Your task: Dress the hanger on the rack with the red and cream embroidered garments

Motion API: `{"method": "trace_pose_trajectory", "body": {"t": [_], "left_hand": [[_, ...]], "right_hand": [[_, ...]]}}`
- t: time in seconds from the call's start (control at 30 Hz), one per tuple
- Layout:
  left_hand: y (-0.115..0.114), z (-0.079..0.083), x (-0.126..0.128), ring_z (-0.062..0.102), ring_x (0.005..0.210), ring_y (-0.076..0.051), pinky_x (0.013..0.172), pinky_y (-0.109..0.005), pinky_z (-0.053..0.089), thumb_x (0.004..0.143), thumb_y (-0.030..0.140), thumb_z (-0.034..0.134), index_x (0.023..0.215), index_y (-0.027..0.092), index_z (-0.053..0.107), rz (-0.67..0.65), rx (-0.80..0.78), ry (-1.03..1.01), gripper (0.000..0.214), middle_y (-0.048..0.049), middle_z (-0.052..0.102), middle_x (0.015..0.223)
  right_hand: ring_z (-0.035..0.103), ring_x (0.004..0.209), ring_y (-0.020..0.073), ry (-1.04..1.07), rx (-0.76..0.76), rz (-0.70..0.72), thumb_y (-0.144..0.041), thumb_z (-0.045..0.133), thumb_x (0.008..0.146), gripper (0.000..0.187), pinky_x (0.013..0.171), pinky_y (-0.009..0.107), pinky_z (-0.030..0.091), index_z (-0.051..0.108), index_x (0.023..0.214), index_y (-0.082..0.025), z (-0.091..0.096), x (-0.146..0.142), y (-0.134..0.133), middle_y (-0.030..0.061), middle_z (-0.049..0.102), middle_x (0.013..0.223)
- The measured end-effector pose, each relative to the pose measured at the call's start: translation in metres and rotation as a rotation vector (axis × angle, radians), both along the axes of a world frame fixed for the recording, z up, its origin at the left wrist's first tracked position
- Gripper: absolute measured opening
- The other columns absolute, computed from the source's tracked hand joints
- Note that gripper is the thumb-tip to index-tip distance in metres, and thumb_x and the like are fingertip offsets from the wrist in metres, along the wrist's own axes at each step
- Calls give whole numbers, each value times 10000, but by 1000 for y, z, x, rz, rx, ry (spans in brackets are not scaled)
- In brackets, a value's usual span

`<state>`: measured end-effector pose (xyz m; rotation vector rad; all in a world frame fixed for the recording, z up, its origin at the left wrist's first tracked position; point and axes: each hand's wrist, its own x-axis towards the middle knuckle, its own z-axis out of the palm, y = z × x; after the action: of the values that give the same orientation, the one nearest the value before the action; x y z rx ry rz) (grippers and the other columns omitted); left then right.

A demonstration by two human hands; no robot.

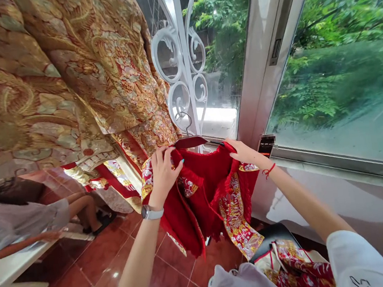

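A red jacket [211, 173] with gold and white embroidered panels hangs open in front of me on a dark hanger [191, 140]. The hanger's metal hook points up beside the white scrollwork post; I cannot tell whether it is hooked on anything. My left hand [163, 171], with a watch at the wrist, is closed over the jacket's left shoulder. At the other shoulder, my right hand [242, 151] pinches the red cloth near the hanger's end. A red cord circles my right wrist.
Large gold embroidered garments [69, 83] hang at the left. White metal scrollwork [182, 53] rises by the window. A phone [266, 145] stands on the sill. More embroidered clothing [296, 265] lies on a black chair at lower right. A person [25, 220] sits on a white bench.
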<state>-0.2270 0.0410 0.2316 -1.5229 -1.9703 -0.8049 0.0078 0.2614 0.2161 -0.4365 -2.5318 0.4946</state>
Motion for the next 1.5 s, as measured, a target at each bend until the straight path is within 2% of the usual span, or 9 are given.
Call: {"method": "trace_pose_trajectory", "body": {"t": [0.13,0.37,0.47,0.7,0.8,1.0,1.17,1.3,1.5], "left_hand": [[3,18,-19,466,1247,-357,1060,-501,346,895,387,573,1347,194,490,65,-97,99,499,-169,530,1312],[3,20,-19,589,1095,-325,946,-449,414,972,270,362,1409,204,464,113,-255,148,454,-163,642,1178],[-1,19,-15,596,1080,-330,930,-447,417,974,245,326,1416,192,457,127,-234,169,464,-174,648,1159],[2,14,3,641,978,-308,865,-426,447,962,179,287,1438,167,426,127,-296,86,495,-178,676,1060],[6,8,3,628,1017,-310,865,-420,453,972,201,299,1434,170,424,117,-280,68,480,-179,662,1108],[-15,-8,-29,554,1162,-325,1000,-455,412,960,363,410,1383,128,455,30,-107,-107,486,-197,607,1254],[-38,-33,-61,608,1051,-303,934,-430,461,925,412,433,1244,174,562,55,-108,-346,418,-147,662,1141],[-31,-48,-72,628,1015,-279,907,-392,485,900,400,420,1140,177,606,0,-78,-488,377,-124,694,1083],[-12,-65,-71,620,1071,-258,967,-399,476,888,351,413,1146,153,604,-100,11,-596,378,-133,679,1136]], "right_hand": [[467,1218,284,-38,-29,-23,-133,496,708,636,1080,488,367,457,1341,-187,-3,0,-9,117,530,1326],[523,1093,354,157,35,-697,-281,517,862,527,922,504,457,439,1369,-161,-33,3,-73,185,540,1172],[620,937,297,108,-47,-616,-205,424,895,539,847,430,493,423,1434,-203,-30,-1,-75,148,624,1090],[635,962,259,329,-105,-444,-180,357,884,400,937,424,474,698,1091,-150,33,-38,-38,116,708,1027],[632,919,251,251,-60,-358,-157,390,866,430,903,411,479,630,1223,-160,28,-46,-44,113,698,1031],[558,705,209,140,-108,-299,-185,422,862,673,774,378,493,263,1516,-183,-18,-26,-70,44,602,817],[567,725,195,270,-287,-344,-214,395,876,405,742,332,495,503,1267,-213,-84,-23,-117,42,595,836],[601,617,166,-70,-600,-254,-154,407,865,459,657,273,497,474,1314,-220,-167,-43,-147,-5,634,756],[672,1026,254,-316,-508,-385,-117,446,900,357,867,312,488,587,1228,-124,-225,-63,-147,177,693,1093]]}}
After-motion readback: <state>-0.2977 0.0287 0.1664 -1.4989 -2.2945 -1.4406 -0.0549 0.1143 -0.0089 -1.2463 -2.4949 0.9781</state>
